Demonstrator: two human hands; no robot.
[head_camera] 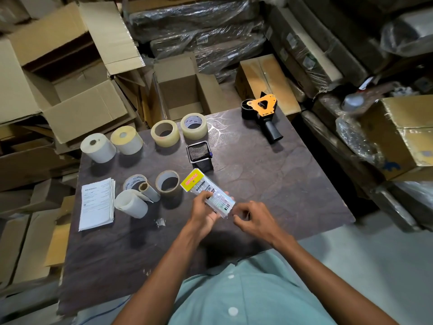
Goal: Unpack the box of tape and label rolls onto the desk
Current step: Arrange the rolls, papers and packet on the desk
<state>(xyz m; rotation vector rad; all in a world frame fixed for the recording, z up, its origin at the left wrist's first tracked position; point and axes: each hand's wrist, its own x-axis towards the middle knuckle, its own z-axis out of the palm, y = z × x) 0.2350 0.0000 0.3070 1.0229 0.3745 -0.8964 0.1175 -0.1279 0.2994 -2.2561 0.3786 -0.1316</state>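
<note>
L hand (204, 213): fingers clamped on packet (209, 194), held above desk (269, 184).
R hand (251, 218): fingers curled, half-closed, empty, just right of packet's near end.

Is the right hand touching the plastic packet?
Apart. The head view shows dark desk between the right hand and the plastic packet, held only by the left hand.

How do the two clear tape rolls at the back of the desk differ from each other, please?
The left clear tape roll shows a bare brown core; the right clear tape roll has a printed white label inside its core. The right one sits farther back. Both lie flat, apart, hole upward.
</note>
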